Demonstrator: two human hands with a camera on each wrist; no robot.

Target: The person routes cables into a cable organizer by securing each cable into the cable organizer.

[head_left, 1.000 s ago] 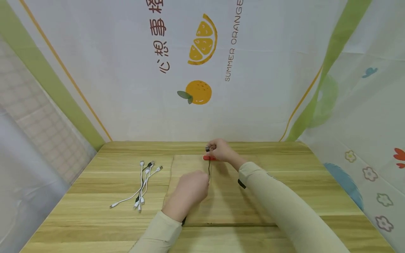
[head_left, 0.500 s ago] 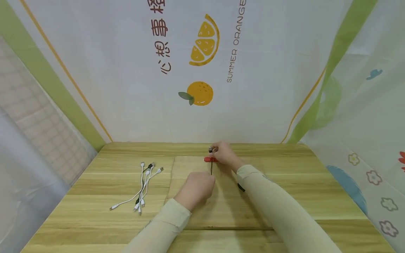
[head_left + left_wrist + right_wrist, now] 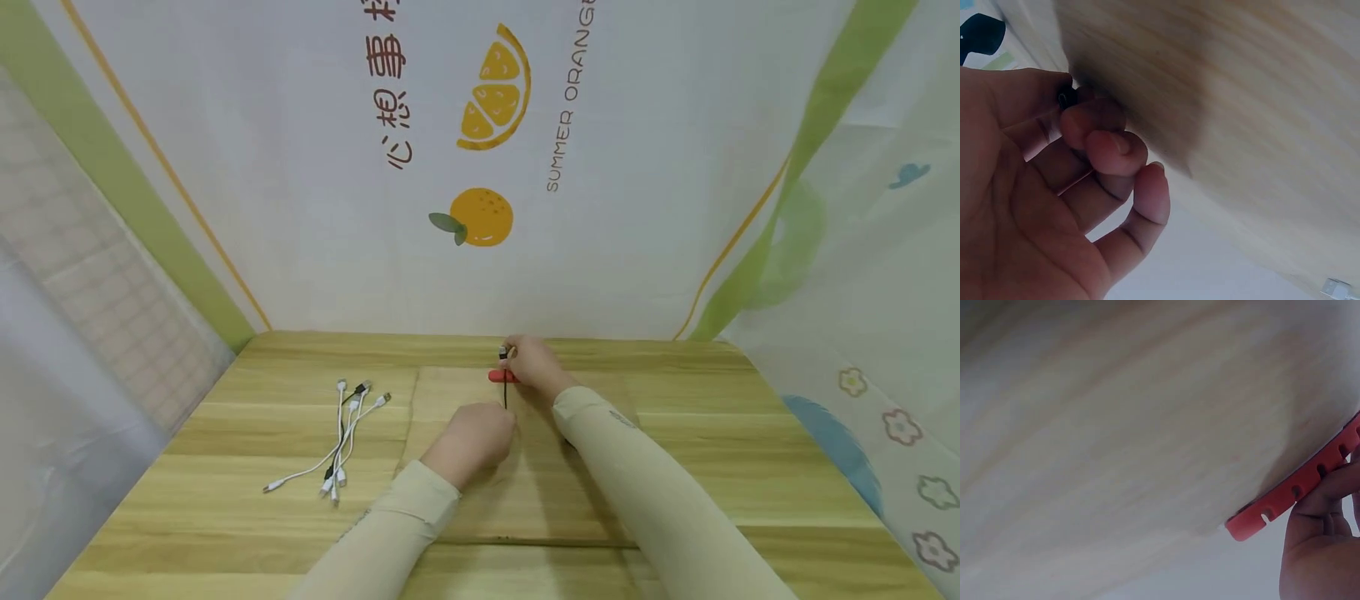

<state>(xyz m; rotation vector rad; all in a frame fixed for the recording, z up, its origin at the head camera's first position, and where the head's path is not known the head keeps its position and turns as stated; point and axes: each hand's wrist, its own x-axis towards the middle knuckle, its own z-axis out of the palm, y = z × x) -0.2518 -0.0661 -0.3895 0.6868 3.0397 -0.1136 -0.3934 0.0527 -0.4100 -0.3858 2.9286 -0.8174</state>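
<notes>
A short black USB cable [image 3: 506, 393] runs between my two hands, crossing a red slotted cable holder [image 3: 495, 377] near the back of the board. My left hand [image 3: 476, 435] pinches the cable's near end; in the left wrist view its black connector [image 3: 1067, 97] shows between thumb and curled fingers. At the far end my right hand [image 3: 536, 365] pinches the cable by its USB plug [image 3: 502, 353], just beyond the holder. In the right wrist view the fingers [image 3: 1319, 503] lie against the slotted red strip; the part of the cable they grip is out of that view.
To the left lies a loose pile of several white and black USB cables [image 3: 347, 442] on the wooden table [image 3: 210, 500]. A thin wooden board [image 3: 525, 508] lies under both hands. Printed curtains [image 3: 322, 250] hang behind the table and along its sides.
My left hand has shifted right and slightly toward the holder, bringing its cable end along. The right hand keeps its hold near the plug. The head view has turned slightly.
</notes>
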